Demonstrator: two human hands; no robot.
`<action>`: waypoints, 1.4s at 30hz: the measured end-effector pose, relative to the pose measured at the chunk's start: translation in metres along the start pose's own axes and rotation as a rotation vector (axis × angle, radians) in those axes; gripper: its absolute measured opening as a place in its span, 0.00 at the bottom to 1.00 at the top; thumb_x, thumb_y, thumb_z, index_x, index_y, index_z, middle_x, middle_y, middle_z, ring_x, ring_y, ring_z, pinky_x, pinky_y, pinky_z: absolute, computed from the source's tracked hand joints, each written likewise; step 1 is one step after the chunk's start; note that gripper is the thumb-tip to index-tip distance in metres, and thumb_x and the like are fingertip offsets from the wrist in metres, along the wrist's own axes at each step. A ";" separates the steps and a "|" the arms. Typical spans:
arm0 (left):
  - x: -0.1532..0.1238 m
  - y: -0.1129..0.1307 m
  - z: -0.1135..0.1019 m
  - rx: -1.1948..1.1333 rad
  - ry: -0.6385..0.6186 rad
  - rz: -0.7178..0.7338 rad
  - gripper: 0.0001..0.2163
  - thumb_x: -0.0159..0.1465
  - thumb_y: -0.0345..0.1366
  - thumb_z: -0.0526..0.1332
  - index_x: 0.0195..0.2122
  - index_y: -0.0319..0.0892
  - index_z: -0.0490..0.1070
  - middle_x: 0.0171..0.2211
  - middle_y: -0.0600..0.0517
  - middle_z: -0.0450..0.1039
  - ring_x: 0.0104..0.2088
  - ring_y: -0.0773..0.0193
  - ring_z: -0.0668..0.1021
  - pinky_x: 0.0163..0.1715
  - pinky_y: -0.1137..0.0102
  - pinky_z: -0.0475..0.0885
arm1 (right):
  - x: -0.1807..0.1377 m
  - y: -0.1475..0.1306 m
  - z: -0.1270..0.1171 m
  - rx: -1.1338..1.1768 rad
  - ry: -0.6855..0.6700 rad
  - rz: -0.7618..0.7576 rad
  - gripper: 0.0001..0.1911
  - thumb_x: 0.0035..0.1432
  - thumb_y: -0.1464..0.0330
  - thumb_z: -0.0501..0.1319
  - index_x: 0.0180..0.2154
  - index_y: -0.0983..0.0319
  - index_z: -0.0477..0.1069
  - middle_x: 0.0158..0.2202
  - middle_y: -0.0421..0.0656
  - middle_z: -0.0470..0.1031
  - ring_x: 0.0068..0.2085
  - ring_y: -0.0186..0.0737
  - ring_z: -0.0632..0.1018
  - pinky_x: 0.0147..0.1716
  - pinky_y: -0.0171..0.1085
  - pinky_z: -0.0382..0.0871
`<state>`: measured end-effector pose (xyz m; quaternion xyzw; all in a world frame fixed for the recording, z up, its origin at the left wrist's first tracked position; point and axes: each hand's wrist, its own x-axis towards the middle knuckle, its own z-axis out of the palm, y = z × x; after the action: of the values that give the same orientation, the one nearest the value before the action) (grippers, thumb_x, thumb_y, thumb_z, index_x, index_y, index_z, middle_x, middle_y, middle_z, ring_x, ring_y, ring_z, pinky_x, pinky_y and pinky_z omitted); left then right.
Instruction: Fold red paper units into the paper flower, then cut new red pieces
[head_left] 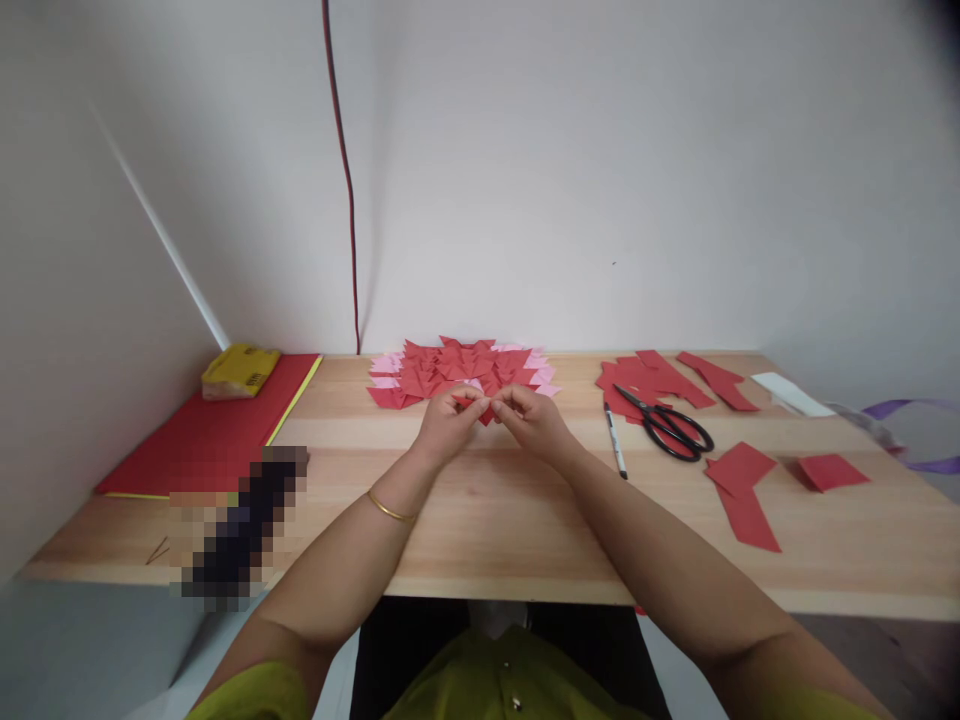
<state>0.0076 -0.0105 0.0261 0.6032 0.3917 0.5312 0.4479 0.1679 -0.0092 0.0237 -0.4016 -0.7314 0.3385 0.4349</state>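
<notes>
While the left hand and right hand pinch a red paper piece together, a slip could skew its fold or scatter the pile just behind.

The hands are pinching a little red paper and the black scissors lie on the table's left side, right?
No. The head view shows the scissors on the right side of the table. The left hand and right hand do pinch a little red paper.

On the table, folded pieces lie centre-back, scissors and pen right, sheets left.
</notes>
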 end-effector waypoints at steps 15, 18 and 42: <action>0.002 -0.011 0.002 -0.129 0.014 -0.096 0.08 0.53 0.38 0.66 0.28 0.39 0.73 0.26 0.52 0.73 0.30 0.67 0.73 0.35 0.70 0.67 | 0.002 0.009 0.001 0.016 0.057 0.035 0.11 0.60 0.61 0.55 0.34 0.61 0.70 0.28 0.42 0.75 0.31 0.36 0.75 0.34 0.35 0.67; 0.002 -0.012 0.001 -0.011 0.052 -0.061 0.06 0.54 0.37 0.64 0.27 0.40 0.74 0.26 0.52 0.73 0.30 0.66 0.73 0.35 0.70 0.67 | 0.000 0.007 0.002 -0.077 0.056 -0.027 0.10 0.60 0.64 0.54 0.33 0.61 0.71 0.28 0.42 0.75 0.30 0.36 0.75 0.31 0.34 0.66; 0.002 -0.004 -0.001 0.025 0.047 -0.085 0.06 0.54 0.36 0.62 0.22 0.40 0.71 0.22 0.54 0.70 0.25 0.68 0.69 0.29 0.72 0.64 | 0.004 0.004 0.000 0.221 -0.001 0.204 0.06 0.52 0.68 0.54 0.31 0.61 0.69 0.27 0.40 0.75 0.31 0.35 0.76 0.35 0.36 0.69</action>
<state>0.0068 -0.0074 0.0230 0.5789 0.4339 0.5209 0.4531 0.1677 -0.0035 0.0215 -0.4235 -0.6453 0.4596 0.4393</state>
